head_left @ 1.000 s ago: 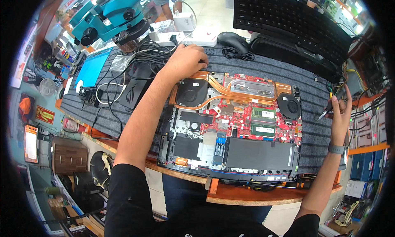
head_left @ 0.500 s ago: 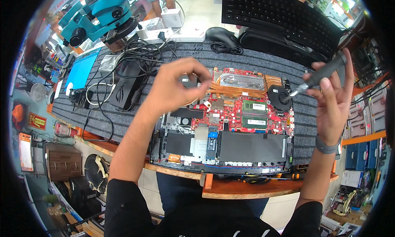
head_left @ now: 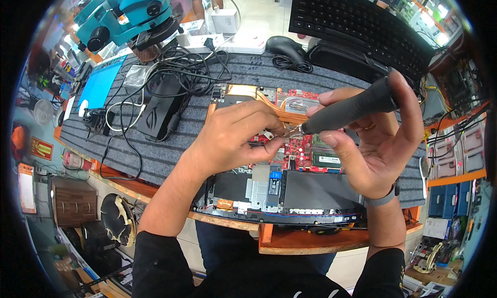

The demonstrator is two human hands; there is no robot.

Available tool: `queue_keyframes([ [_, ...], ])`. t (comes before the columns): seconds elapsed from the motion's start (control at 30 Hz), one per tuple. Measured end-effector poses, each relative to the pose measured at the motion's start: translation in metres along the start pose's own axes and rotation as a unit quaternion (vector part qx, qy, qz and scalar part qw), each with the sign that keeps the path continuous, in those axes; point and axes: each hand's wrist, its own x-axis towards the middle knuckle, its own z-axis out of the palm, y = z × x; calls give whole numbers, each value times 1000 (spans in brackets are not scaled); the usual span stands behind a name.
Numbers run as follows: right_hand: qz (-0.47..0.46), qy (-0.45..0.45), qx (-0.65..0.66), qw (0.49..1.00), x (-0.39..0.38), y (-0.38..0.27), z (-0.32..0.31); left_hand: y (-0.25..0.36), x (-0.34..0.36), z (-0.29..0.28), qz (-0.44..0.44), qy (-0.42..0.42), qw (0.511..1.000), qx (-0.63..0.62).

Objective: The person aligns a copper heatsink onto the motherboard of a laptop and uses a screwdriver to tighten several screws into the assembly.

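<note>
Striped grey mat point(head_left: 155, 161) covers the table; the opened laptop point(head_left: 256, 189) lies on it, near the front edge.

Grip, right hand point(head_left: 380, 148): the fingers grasp a screwdriver point(head_left: 352, 110), black handle tilted up to the right, metal shaft pointing down over the laptop's red board point(head_left: 305, 163). Grip, left hand point(head_left: 233, 137): the thumb and fingertips draw together beside the shaft tip; whether they pinch a part cannot be told.

Containers: below the laptop's front edge, an orange wooden drawer point(head_left: 316, 244) stands open with dark items inside, partly hidden. Far right of the laptop, clear-fronted bins point(head_left: 471, 155) stand above blue drawers point(head_left: 450, 205); their contents are too small to tell. Far left of the laptop stands a brown cabinet point(head_left: 75, 202).

Labels: a memory module point(head_left: 327, 159) on the board carries a white sticker. Left of the laptop, a black adapter point(head_left: 160, 109) bears a pale emblem. Beyond the laptop's rear edge, a white charger point(head_left: 224, 21) bears dark lettering.

Clearances: mat shows between the laptop's left edge and the adapter. A cable pile point(head_left: 194, 70) lies near the laptop's rear left corner. Behind its rear edge, a mouse point(head_left: 286, 49) sits on its coiled cord. The left forearm crosses the laptop's left edge; the right wrist overlies its right edge.
</note>
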Motion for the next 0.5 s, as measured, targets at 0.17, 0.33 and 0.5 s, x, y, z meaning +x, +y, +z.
queue_keyframes([
  [0.17, -20, -43, -38, 998, 2, 1, 2, 0, 0, -1, -1, 2, 1000, 12],
  [0.33, -36, -53, -65, 996, 2, 0, 5, 0, -2, -3, -37, -6, 999, -2],
  [0.5, -90, -57, -158, 982, 9, 1, 8, 1, -2, -1, -107, -5, 994, -14],
])
